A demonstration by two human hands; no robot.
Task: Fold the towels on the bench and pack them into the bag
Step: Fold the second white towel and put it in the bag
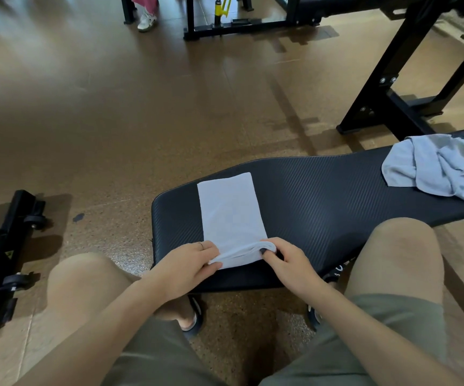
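— So where is the white towel (pixel 229 215) lying?
— It's lying as a long folded strip on the black table (pixel 322 196), centre of the frame.
— And the hands?
— The left hand (pixel 186 267) and right hand (pixel 286 263) are both pinching its near end, lower centre.
— Any other towel showing?
— A crumpled grey towel (pixel 439 168) is sitting on the table at the right edge
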